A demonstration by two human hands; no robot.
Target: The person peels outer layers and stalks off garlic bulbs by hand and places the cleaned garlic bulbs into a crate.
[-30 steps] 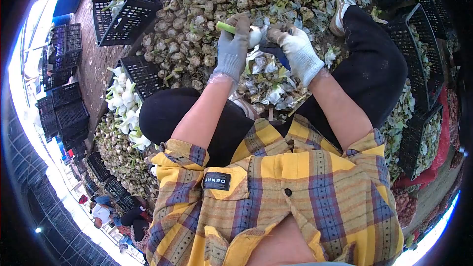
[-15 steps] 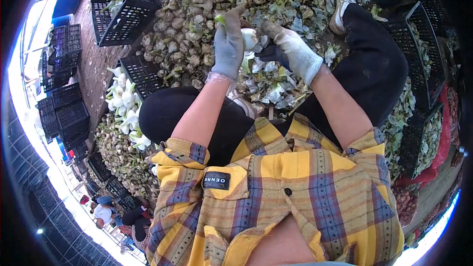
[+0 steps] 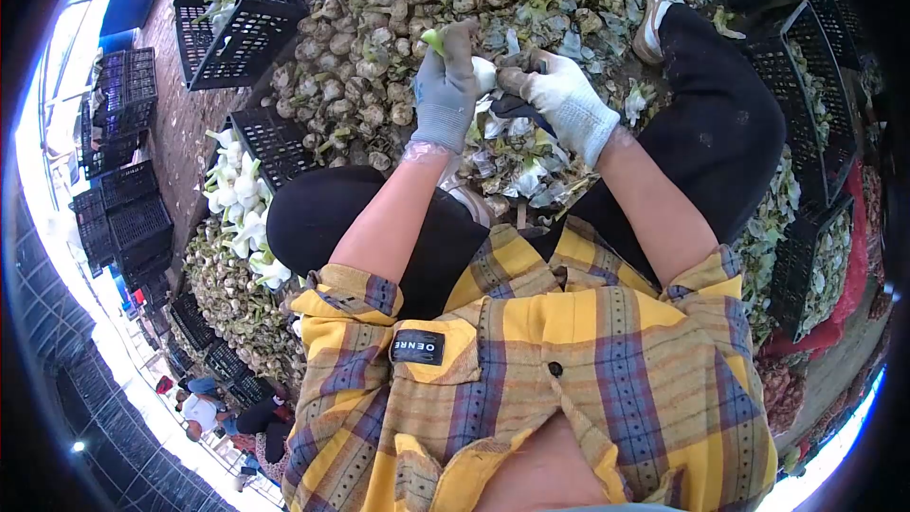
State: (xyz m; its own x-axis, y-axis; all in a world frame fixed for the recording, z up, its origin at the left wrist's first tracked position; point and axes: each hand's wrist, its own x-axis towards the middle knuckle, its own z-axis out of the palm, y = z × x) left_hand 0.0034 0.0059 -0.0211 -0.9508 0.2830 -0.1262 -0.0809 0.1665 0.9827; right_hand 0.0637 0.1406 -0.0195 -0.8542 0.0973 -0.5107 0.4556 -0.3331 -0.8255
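My left hand, in a grey glove, is closed around a garlic bulb. The bulb's white side shows between my hands, and its green stem end sticks out past my thumb. My right hand, in a white glove with soiled fingertips, has its fingers bent together right beside the bulb. Something dark shows under those fingers; I cannot make out what it is. Below both hands lie loose peeled skins, between my legs.
A broad heap of unpeeled bulbs spreads in front. Cleaned white bulbs lie by my left knee next to a black crate. Another black crate stands at the far left. More crates hold leafy material at right. Other people are at lower left.
My right hand has moved slightly left, up against the bulb, and its fingers have drawn closer together. My left hand has shifted a little right, still holding the bulb.
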